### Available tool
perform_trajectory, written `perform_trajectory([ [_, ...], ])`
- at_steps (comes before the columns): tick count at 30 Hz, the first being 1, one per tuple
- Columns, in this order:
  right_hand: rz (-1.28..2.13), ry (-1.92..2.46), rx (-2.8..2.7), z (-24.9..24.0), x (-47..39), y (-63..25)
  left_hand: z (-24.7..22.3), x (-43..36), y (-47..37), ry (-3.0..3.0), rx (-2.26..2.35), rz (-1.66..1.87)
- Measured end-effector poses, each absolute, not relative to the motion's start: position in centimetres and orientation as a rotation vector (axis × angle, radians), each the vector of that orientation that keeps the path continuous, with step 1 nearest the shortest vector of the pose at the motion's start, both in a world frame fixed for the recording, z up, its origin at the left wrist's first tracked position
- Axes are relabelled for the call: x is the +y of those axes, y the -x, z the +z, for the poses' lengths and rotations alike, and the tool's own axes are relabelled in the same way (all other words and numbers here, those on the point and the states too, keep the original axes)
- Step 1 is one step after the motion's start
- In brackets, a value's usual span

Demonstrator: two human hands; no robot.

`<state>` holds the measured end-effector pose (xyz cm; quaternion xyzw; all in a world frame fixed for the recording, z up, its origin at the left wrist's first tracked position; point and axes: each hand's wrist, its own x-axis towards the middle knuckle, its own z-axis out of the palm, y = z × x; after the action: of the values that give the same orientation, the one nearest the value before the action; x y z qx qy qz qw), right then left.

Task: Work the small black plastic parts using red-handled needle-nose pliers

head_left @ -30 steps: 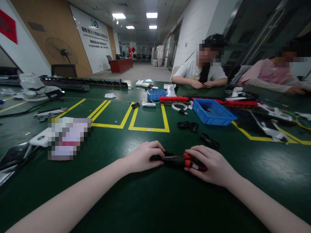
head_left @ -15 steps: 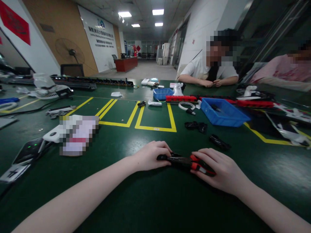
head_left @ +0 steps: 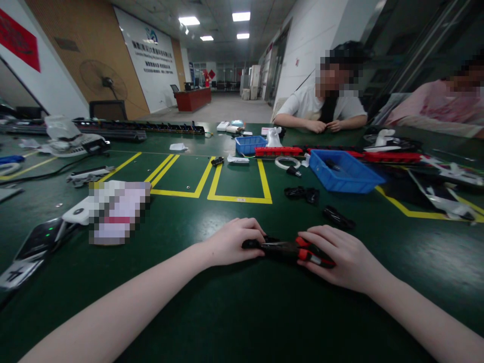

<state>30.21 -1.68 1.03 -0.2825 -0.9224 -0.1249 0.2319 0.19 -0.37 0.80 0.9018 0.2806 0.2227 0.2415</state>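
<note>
My right hand is closed around the red and black handles of a pair of pliers. The dark jaws point left, just above the green table. My left hand is closed on a small black piece at the tip of the jaws. Its fingers hide part of that piece, and whether the jaws grip it cannot be made out.
Black cable bundles lie beyond my right hand, near a blue bin. A smaller blue bin stands farther back. At the left lie a phone and a black device. Two people sit across the table.
The view has shifted slightly, so the background sits a little farther left. Both hands keep nearly the same pose, with the pliers and black piece between them.
</note>
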Motion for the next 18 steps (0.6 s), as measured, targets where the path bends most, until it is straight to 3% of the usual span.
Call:
perform_trajectory([
  [18, -0.41, 0.781, -2.535, 0.85, -1.65, -30.31, 0.68, -0.34, -0.22, -2.449, 0.759, 0.609],
])
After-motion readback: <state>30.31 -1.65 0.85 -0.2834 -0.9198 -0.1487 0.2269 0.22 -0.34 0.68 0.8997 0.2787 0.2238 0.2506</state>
